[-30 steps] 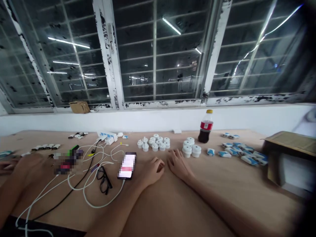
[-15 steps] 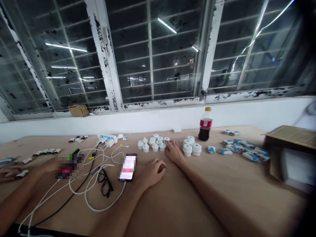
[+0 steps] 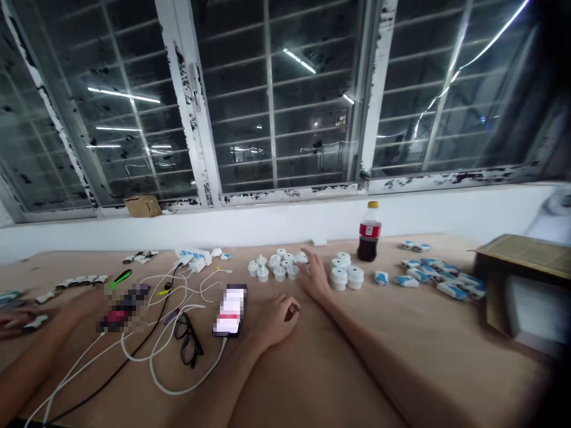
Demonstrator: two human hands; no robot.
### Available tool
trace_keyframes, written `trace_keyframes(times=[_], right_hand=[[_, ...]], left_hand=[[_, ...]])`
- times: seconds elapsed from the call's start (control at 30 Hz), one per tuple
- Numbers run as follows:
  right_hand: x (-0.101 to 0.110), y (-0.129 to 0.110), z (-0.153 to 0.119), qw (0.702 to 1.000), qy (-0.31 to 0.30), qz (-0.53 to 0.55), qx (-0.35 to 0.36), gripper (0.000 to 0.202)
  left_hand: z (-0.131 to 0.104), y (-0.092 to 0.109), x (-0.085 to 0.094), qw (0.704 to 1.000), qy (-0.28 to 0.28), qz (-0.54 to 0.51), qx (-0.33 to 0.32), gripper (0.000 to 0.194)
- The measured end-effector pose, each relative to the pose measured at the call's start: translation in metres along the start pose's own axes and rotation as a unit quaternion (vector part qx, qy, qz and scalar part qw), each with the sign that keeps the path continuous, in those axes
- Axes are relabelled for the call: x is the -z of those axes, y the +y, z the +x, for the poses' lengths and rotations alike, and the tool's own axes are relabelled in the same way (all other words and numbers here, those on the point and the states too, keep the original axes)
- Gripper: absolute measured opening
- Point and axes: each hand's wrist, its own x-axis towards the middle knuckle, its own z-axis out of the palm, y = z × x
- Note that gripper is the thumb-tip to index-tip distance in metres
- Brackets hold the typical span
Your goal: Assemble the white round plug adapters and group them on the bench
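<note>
My right hand [image 3: 314, 275] reaches forward over the table, its thumb and fingers around a white round plug adapter [image 3: 301, 258] at the right edge of a cluster. Several more white adapters [image 3: 279, 272] with small dark holes stand beside it on the left. To the right of this hand are stacked white round pieces [image 3: 339, 277]. My left hand [image 3: 282, 318] rests on the table with curled fingers, and nothing shows in them. Beside it on the left lies a lit phone [image 3: 230, 310] with a white cable plugged in.
Black glasses [image 3: 189, 342] and tangled cables [image 3: 154, 348] lie at left, near another person's hand [image 3: 96, 303] by a blurred-out device [image 3: 122, 309]. A cola bottle [image 3: 369, 232], blue-and-white pieces [image 3: 428, 272] and a cardboard box [image 3: 513, 261] are at right.
My right fingers have closed around the white adapter at the cluster's edge, which now looks tilted. My left hand stays where it was. The view has shifted slightly.
</note>
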Motion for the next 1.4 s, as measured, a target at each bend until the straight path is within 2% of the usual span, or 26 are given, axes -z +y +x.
trace_keyframes(times=[0.23,0.4,0.57,0.67,0.77,0.83,0.9,1.03,1.17,1.27,1.33,1.4], right_hand=[[-0.008,-0.011,-0.002,0.994,-0.103,0.007,0.046,0.038],[-0.007,-0.010,-0.002,0.991,-0.130,0.007,0.009,0.044],[-0.001,-0.019,-0.008,0.991,-0.134,0.015,-0.012,0.042],[0.008,-0.027,-0.026,0.992,-0.127,0.019,-0.019,0.043],[0.019,-0.035,-0.050,0.986,-0.143,0.076,-0.029,0.042],[0.026,-0.041,-0.062,0.974,-0.164,0.145,-0.062,0.042],[0.031,-0.049,-0.069,0.956,-0.175,0.214,-0.101,0.045],[0.038,-0.065,-0.071,0.914,-0.183,0.315,-0.178,0.054],[0.041,-0.074,-0.072,0.846,-0.184,0.409,-0.288,0.053],[0.043,-0.077,-0.071,0.803,-0.173,0.466,-0.329,0.046],[0.046,-0.078,-0.069,0.797,-0.180,0.478,-0.323,0.044],[0.050,-0.080,-0.066,0.807,-0.189,0.469,-0.305,0.045]], left_hand=[[0.000,0.004,0.002,1.000,-0.002,0.011,0.007,0.016],[0.000,0.005,0.004,1.000,-0.012,0.017,0.009,0.016],[-0.001,0.011,0.007,1.000,-0.013,0.021,0.014,0.014],[-0.001,0.013,0.009,0.998,0.037,0.032,0.038,0.020],[0.000,0.011,0.008,0.993,0.098,0.025,0.061,0.039],[0.001,0.008,0.007,0.994,0.088,0.000,0.070,0.057],[0.001,0.007,0.006,0.996,0.060,-0.018,0.069,0.065],[-0.001,0.010,0.009,0.996,0.052,-0.025,0.069,0.048],[-0.001,0.006,0.007,0.994,0.062,-0.058,0.070,0.049],[-0.001,0.001,0.004,0.992,0.077,-0.087,0.056,0.049],[-0.001,0.001,0.005,0.991,0.084,-0.087,0.056,0.048],[-0.002,0.006,0.009,0.990,0.085,-0.081,0.073,0.046]])
